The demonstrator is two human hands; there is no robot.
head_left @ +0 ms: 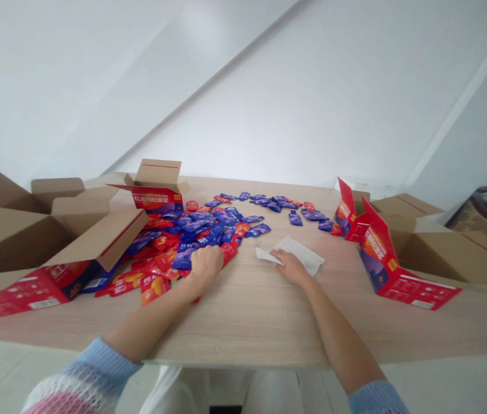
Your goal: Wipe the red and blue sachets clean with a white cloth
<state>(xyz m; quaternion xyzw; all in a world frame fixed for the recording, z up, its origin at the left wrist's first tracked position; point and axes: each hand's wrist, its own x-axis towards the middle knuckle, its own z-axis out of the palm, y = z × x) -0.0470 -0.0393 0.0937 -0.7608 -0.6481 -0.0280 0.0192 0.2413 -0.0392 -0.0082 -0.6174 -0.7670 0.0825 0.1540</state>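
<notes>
My left hand [207,267] is closed, its fingers curled down at the right edge of a heap of blue and red sachets [195,223]. Whatever lies within those fingers is hidden. On the bare tabletop to the right, my right hand [290,268] presses on a white paper tissue [303,253], its fingers holding the near-left part. The tissue lies mostly flat, with a fold at its left side. Beyond both hands, several blue sachets [274,203] and a few red ones are scattered in a loose arc.
Open red-and-blue cartons with brown insides flank the work area: a large one [75,270] at the left, another [157,198] behind it, and two at the right, the nearer [381,259] and the farther [349,215]. The wooden table [247,328] meets a white wall [295,115].
</notes>
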